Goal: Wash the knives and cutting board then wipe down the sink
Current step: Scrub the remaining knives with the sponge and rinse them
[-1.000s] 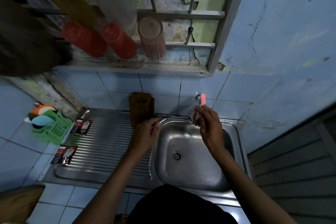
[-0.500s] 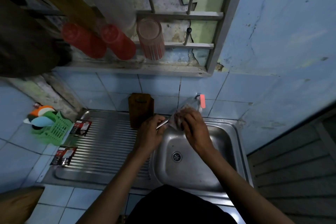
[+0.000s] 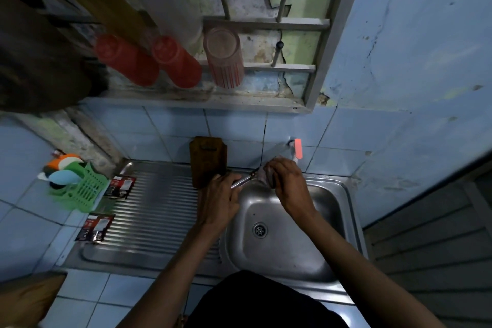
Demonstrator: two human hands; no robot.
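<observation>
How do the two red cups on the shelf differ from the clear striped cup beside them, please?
The two red cups are opaque solid red; the striped cup is see-through with red vertical lines. The red cups lean toward the left; the striped cup stands straighter. The red cups sit left of it. All three stand upside down on the same shelf.

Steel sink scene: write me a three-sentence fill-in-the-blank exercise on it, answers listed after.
1. The left hand grips a metal knife by its ____.
2. The right hand presses a scrubbing pad against the knife's ____.
3. The brown wooden cutting board leans upright on the steel sink, against the blue tiled ____.

Answers: handle; blade; wall
</observation>
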